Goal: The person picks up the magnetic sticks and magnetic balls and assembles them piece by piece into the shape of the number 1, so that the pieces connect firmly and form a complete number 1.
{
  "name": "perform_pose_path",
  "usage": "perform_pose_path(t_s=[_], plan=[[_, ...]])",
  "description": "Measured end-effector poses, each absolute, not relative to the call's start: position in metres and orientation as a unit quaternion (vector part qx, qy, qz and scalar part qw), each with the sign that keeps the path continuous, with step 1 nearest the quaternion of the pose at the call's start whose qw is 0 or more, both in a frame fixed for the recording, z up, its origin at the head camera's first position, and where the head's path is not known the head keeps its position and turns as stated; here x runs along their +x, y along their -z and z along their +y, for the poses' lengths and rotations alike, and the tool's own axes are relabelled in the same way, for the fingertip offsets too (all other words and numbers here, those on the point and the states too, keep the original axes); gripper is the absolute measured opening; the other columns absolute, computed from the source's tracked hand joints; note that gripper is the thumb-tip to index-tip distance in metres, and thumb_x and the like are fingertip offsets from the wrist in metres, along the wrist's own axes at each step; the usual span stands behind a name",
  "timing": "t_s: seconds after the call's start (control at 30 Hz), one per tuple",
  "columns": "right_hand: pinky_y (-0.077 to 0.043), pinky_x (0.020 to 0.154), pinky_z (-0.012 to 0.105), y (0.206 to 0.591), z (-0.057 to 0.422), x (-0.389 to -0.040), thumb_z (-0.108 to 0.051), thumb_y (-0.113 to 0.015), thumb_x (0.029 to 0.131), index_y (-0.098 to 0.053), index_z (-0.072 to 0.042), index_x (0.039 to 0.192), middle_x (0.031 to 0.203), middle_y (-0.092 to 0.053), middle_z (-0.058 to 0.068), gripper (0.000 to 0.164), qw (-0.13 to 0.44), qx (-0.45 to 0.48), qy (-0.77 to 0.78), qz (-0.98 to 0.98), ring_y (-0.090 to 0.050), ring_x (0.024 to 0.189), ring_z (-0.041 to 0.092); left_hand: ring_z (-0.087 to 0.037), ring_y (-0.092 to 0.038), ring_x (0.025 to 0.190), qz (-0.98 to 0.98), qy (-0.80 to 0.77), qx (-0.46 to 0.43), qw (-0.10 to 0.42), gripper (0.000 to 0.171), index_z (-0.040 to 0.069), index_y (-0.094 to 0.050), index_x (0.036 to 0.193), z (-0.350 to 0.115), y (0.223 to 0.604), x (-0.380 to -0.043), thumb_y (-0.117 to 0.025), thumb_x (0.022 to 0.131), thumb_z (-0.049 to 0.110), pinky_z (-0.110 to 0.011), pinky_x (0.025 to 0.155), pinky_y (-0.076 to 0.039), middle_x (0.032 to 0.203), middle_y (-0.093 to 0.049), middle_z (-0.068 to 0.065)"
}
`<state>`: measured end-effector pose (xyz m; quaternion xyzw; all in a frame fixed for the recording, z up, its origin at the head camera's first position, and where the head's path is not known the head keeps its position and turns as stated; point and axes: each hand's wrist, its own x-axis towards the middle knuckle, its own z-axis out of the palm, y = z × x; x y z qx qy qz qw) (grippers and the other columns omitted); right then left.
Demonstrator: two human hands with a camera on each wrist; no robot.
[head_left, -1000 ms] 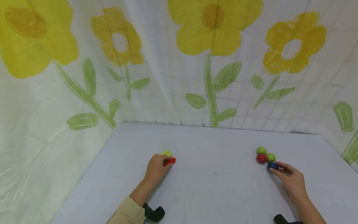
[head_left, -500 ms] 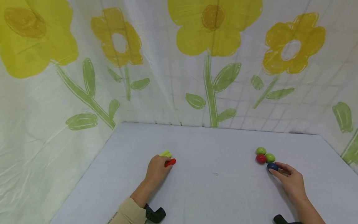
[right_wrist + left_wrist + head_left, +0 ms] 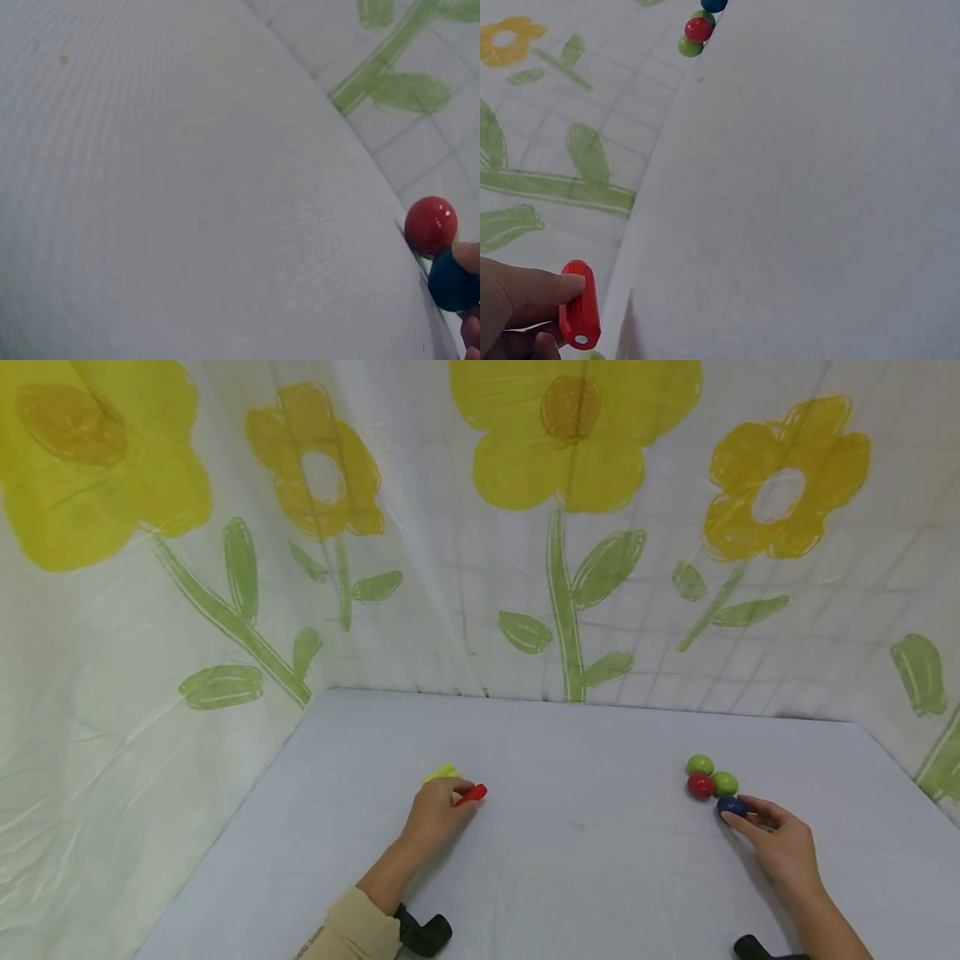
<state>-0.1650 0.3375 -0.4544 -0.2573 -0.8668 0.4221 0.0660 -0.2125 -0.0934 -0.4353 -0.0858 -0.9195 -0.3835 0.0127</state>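
My left hand (image 3: 433,817) pinches a short red stick-shaped piece (image 3: 472,794) between thumb and fingers. Seen from the left wrist, this red piece (image 3: 580,311) has ribbed sides and a white dot on its end. Just behind the hand lie yellow-green sticks (image 3: 444,771), partly covered by it. On the right side, my right hand (image 3: 783,847) holds a glossy blue ball (image 3: 732,807) between thumb and fingertips. That blue ball (image 3: 451,283) sits close to a red ball (image 3: 701,786) and two green balls (image 3: 701,765), grouped just beyond it.
Both hands work over a white-covered table (image 3: 570,877). A white curtain (image 3: 435,610) painted with yellow flowers rises along the table's far edge and left side. Black wrist-worn devices (image 3: 426,935) show below the hands.
My left hand has shifted slightly right with the red piece, away from the yellow-green sticks. The right hand and the balls have stayed in place.
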Motion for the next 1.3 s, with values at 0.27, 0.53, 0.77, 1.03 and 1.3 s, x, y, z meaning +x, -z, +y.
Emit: perform_pose_path(t_s=[0.27, 0.53, 0.77, 1.03, 1.3], plan=[[-0.039, 0.061, 0.010, 0.453, 0.338, -0.165, -0.040, -0.064, 0.085, -0.048, -0.001, 0.133, 0.125, -0.051, 0.019, 0.064, 0.062, -0.253, -0.425, -0.867, -0.044, 0.089, 0.007, -0.013, -0.052, 0.071, -0.877, 0.469, -0.071, -0.071, 0.026, -0.002, -0.066, 0.106, -0.088, 0.430, -0.214, -0.069, 0.083, 0.011, -0.024, 0.060, -0.045, 0.096, -0.066, -0.010], [-0.039, 0.060, 0.012, 0.452, 0.339, -0.167, -0.040, -0.064, 0.085, -0.047, 0.000, 0.133, 0.126, -0.049, 0.021, 0.065, 0.062, -0.254, -0.429, -0.865, -0.044, 0.095, 0.016, -0.014, -0.055, 0.082, -0.833, 0.527, -0.064, -0.157, 0.030, -0.001, -0.064, 0.109, -0.080, 0.427, -0.219, -0.067, 0.085, 0.017, -0.025, 0.068, -0.048, 0.099, -0.066, -0.009], [-0.039, 0.059, 0.012, 0.455, 0.340, -0.171, -0.038, -0.064, 0.085, -0.047, 0.000, 0.133, 0.126, -0.049, 0.021, 0.064, 0.058, -0.256, -0.426, -0.866, -0.044, 0.102, 0.023, -0.013, -0.051, 0.076, -0.799, 0.568, -0.035, -0.196, 0.034, 0.000, -0.065, 0.109, -0.067, 0.428, -0.218, -0.070, 0.082, 0.021, -0.023, 0.062, -0.043, 0.097, -0.067, -0.006], [-0.040, 0.058, 0.014, 0.456, 0.339, -0.170, -0.038, -0.065, 0.084, -0.048, 0.001, 0.132, 0.124, -0.050, 0.022, 0.064, 0.059, -0.260, -0.426, -0.864, -0.045, 0.099, 0.022, -0.010, -0.042, 0.060, -0.764, 0.607, -0.011, -0.218, 0.032, -0.002, -0.065, 0.108, -0.051, 0.434, -0.217, -0.069, 0.083, 0.017, -0.020, 0.054, -0.036, 0.073, -0.055, 0.002], [-0.038, 0.058, 0.016, 0.448, 0.342, -0.167, -0.044, -0.062, 0.085, -0.048, 0.000, 0.132, 0.123, -0.050, 0.022, 0.066, 0.051, -0.261, -0.419, -0.868, -0.043, 0.101, 0.024, -0.009, -0.040, 0.057, -0.749, 0.619, -0.018, -0.235, 0.033, -0.003, -0.064, 0.111, -0.036, 0.441, -0.213, -0.067, 0.084, 0.015, -0.019, 0.049, -0.031, 0.071, -0.053, 0.001]])
